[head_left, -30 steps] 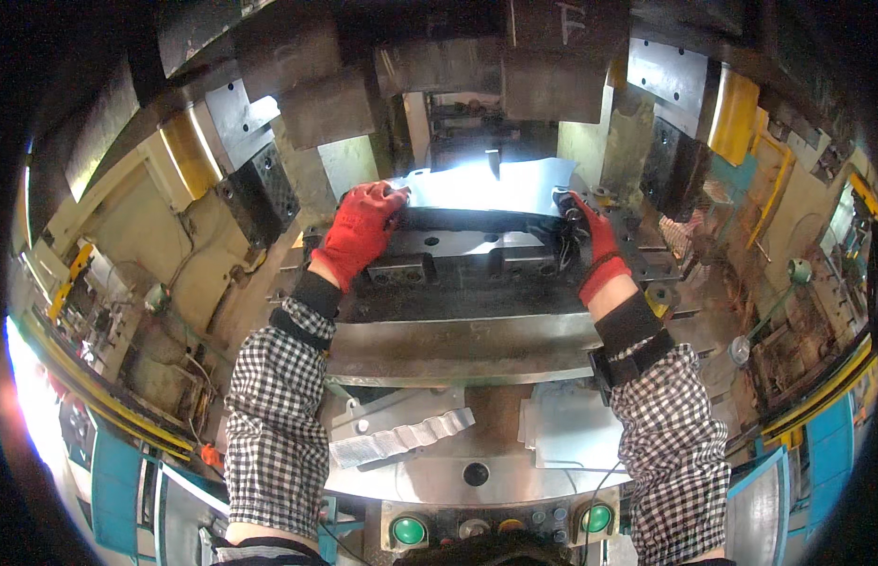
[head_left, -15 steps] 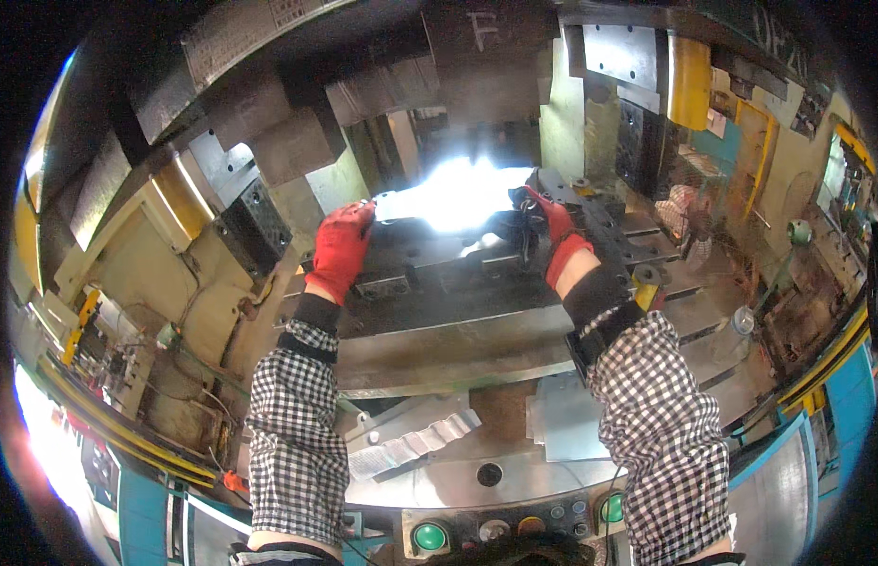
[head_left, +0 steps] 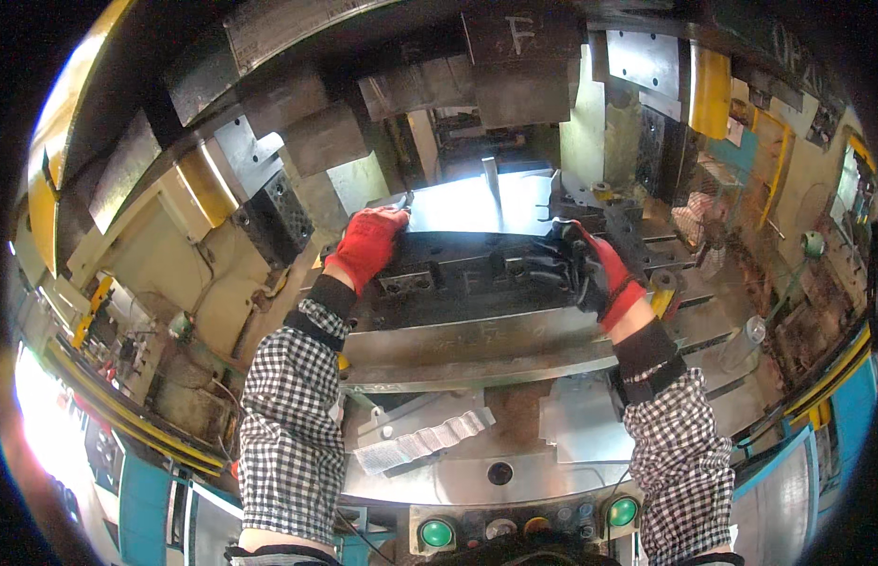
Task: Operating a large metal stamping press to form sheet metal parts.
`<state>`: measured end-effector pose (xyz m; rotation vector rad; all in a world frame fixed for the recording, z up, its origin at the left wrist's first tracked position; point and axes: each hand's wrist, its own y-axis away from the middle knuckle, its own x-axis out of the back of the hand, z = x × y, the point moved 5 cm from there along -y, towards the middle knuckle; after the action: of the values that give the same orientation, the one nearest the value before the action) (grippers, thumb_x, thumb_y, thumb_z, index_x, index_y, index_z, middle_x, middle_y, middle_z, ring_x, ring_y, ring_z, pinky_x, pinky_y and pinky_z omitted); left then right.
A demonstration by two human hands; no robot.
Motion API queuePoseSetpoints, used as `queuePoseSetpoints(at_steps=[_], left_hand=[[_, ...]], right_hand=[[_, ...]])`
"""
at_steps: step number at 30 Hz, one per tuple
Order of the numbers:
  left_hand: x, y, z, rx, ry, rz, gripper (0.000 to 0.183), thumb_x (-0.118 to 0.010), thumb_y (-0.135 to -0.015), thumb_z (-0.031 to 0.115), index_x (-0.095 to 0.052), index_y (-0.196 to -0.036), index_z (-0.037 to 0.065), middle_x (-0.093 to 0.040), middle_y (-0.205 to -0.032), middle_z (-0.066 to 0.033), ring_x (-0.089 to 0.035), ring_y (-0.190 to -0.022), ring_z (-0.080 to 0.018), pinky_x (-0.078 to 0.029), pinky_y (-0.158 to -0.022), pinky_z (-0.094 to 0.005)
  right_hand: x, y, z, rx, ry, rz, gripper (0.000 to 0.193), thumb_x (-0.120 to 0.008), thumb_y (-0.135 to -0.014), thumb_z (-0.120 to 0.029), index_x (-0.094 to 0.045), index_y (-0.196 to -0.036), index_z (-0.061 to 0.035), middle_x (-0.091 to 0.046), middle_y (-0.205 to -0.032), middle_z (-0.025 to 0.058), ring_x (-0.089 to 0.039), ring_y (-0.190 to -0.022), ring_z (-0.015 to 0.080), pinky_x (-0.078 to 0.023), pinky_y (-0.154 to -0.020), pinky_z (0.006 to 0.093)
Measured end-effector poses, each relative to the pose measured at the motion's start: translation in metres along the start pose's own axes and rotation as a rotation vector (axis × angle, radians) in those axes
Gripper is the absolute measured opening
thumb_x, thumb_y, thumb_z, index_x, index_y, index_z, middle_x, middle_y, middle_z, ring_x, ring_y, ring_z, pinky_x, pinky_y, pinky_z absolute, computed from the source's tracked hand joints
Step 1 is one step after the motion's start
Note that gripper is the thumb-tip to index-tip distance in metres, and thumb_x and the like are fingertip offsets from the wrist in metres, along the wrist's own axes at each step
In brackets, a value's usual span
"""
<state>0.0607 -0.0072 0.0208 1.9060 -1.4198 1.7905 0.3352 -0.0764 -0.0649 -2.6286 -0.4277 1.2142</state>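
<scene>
A shiny sheet-metal piece with a notched right edge lies on the dark die block of a press. My left hand, in a red glove, is closed at its left end, fingertips on the edge. By the near right corner is my right hand, in a red glove with a black palm. Its thumb points at the corner, and its dark fingers stretch apart along the die's front; whether they touch the sheet is hard to see. A pale upright bar shows against the sheet, perhaps a reflection.
Overhead hangs the dark upper die. Toward me, a corrugated metal strip and a flat grey plate lie on the ledge. A panel with green buttons is at the bottom. Yellow guide posts stand at the sides.
Strong glare on the sheet has faded, so its outline shows. My right hand has drawn back toward me and slightly right. My left hand stays at the left end. The view has shifted a little.
</scene>
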Motion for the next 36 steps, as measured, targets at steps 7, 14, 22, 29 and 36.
queuePoseSetpoints(at_steps=[7, 14, 22, 29, 36], left_hand=[[-0.001, -0.002, -0.001, 0.024, 0.090, -0.039, 0.038, -0.055, -0.060, 0.003, -0.052, -0.098, 0.002, -0.053, -0.103, -0.0174, -0.049, -0.099, -0.0319, -0.040, -0.084, -0.0360], [0.042, 0.111, 0.034, 0.263, 0.264, 0.317, 0.052, -0.060, -0.068, 0.008, -0.041, -0.116, 0.000, -0.043, -0.118, -0.0201, -0.042, -0.110, -0.0328, -0.032, -0.092, -0.0361], [-0.128, 0.586, 0.162, 1.648, 0.942, 0.252, 0.064, -0.063, -0.069, 0.009, -0.029, -0.122, -0.005, -0.040, -0.116, -0.0167, -0.038, -0.107, -0.0221, -0.030, -0.092, -0.0312], [-0.205, 0.582, 0.298, 1.523, 1.025, -0.557, 0.062, -0.075, -0.060, 0.030, -0.046, -0.103, -0.004, -0.057, -0.084, -0.0082, -0.052, -0.069, -0.0166, -0.043, -0.060, -0.0314], [-0.233, 0.607, 0.302, 1.560, 1.183, -0.366, 0.042, -0.070, -0.063, 0.020, -0.053, -0.094, -0.003, -0.059, -0.083, -0.0104, -0.055, -0.077, -0.0172, -0.045, -0.067, -0.0307]], right_hand=[[0.018, -0.001, 0.002, -0.177, 0.150, 0.042, 0.031, -0.046, -0.085, -0.031, -0.054, -0.096, -0.0037, -0.056, -0.087, 0.0087, -0.057, -0.077, 0.0206, -0.049, -0.066, 0.0331], [0.011, 0.123, -0.015, 0.045, 0.607, 0.228, 0.030, -0.044, -0.086, -0.023, -0.049, -0.110, -0.0051, -0.058, -0.093, 0.0076, -0.057, -0.085, 0.0162, -0.045, -0.075, 0.0287], [0.249, 0.471, 0.018, -0.933, 1.561, 0.519, 0.053, -0.062, -0.068, -0.044, -0.057, -0.097, -0.0009, -0.059, -0.091, 0.0186, -0.056, -0.088, 0.0292, -0.043, -0.076, 0.0378], [0.298, 0.533, 0.154, -0.545, 1.220, 0.701, 0.064, -0.078, -0.051, -0.029, -0.044, -0.098, -0.0020, -0.055, -0.094, 0.0157, -0.052, -0.090, 0.0317, -0.042, -0.077, 0.0371], [0.184, 0.464, 0.109, -0.428, 1.124, 0.821, 0.060, -0.076, -0.050, -0.018, -0.046, -0.099, -0.0016, -0.056, -0.096, 0.0142, -0.055, -0.088, 0.0284, -0.044, -0.074, 0.0363]])
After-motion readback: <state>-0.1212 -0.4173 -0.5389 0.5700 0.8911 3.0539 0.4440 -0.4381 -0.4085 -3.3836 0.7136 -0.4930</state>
